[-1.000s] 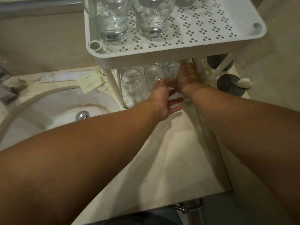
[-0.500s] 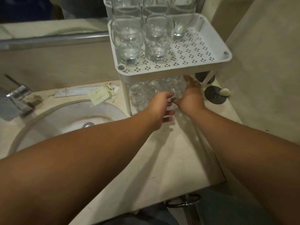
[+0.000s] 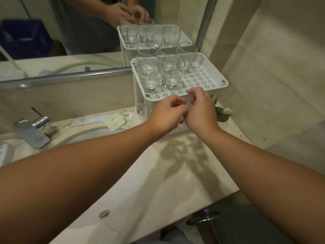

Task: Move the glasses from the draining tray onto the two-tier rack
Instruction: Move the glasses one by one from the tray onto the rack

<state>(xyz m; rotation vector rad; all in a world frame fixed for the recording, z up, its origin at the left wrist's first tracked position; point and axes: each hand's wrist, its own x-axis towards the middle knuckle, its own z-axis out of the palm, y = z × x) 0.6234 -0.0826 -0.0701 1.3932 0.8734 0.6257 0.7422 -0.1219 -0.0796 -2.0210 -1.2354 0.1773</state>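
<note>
left hand [image 3: 167,113] | right hand [image 3: 200,111] | touching, curled, before rack [image 3: 207,80] | glasses [image 3: 149,74] on top

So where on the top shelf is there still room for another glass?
The top shelf is bare on its right and front, between the glasses and the rim. The back left is crowded.

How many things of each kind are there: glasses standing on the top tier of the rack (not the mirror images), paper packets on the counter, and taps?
glasses on the top tier: 5
packets: 2
tap: 1
Total: 8
</note>
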